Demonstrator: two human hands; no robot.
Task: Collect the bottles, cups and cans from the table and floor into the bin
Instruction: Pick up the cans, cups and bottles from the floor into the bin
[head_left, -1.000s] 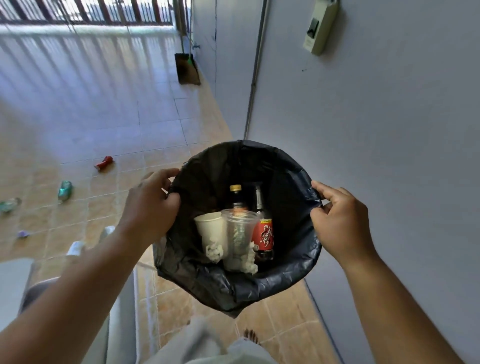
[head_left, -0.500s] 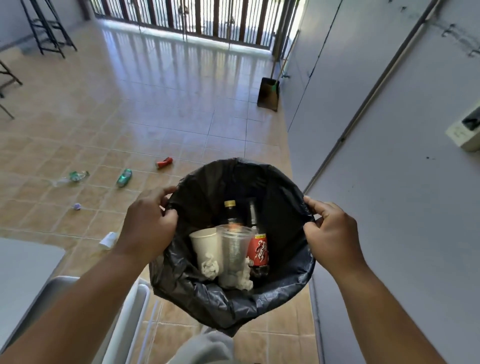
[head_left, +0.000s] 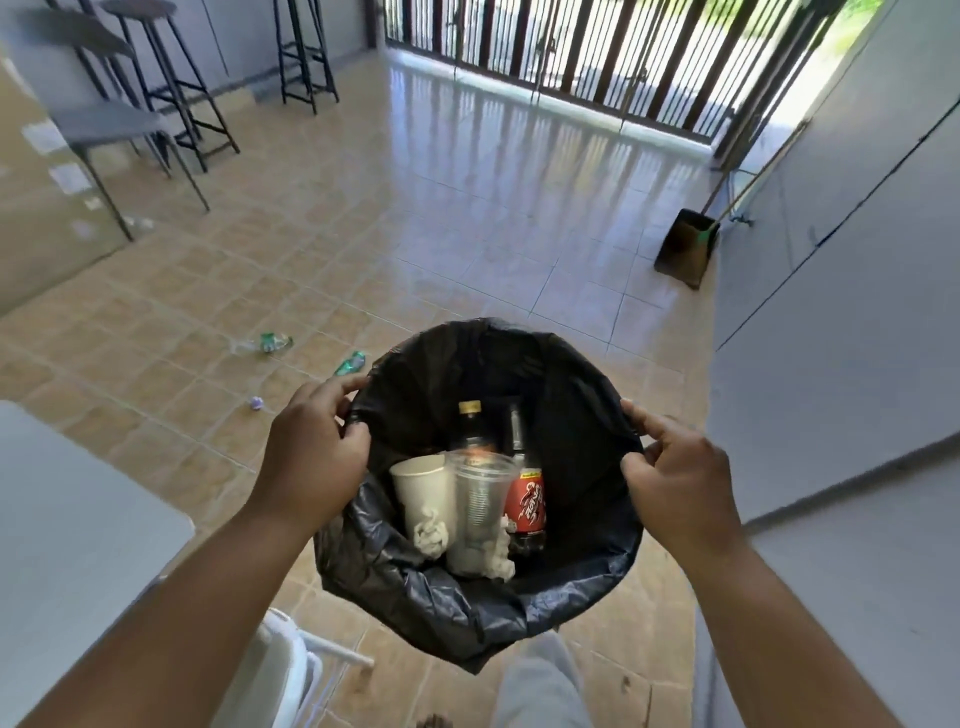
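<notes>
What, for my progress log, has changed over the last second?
The person turned from the wall toward the open floor, carrying the bin along. Nothing taken or released: left hand and right hand still grip its rim; the cups and bottles inside are unmoved.

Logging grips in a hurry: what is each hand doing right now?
Left hand: closed, gripping the left rim of the bin.
Right hand: closed, gripping the bin's right rim.

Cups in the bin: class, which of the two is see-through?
The ribbed plastic cup in the middle of the bin, beside the red-labelled bottle; the paper cup to its left is opaque white.
</notes>
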